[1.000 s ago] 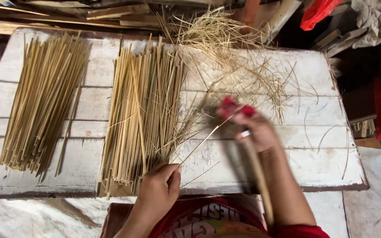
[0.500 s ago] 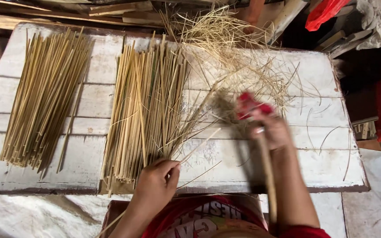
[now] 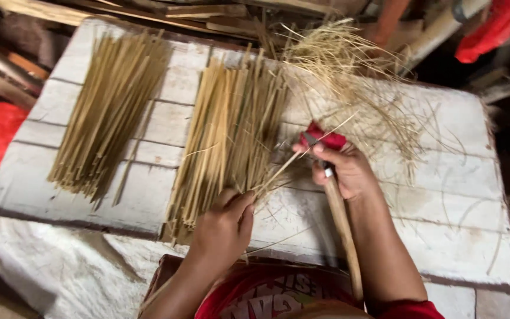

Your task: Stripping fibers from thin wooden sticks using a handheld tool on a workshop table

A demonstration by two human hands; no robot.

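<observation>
A thin bamboo strip (image 3: 284,168) is held at its near end by the left hand (image 3: 222,227), whose fingers are closed around it, at the near end of the middle bundle (image 3: 231,133). The strip runs slanted away from this bundle toward the right hand (image 3: 340,168), which is closed around a knife (image 3: 326,171) with a long wooden handle; red wrapping (image 3: 324,137) is seen at the top of this hand. The blade is met by the far part of the strip, just beside the middle bundle on its right. A second bundle (image 3: 110,109) is laid well apart on the left of the middle bundle. Loose pale shavings (image 3: 355,77) are piled to the right of and beyond the middle bundle. All is carried by a white plank board (image 3: 444,236).
</observation>
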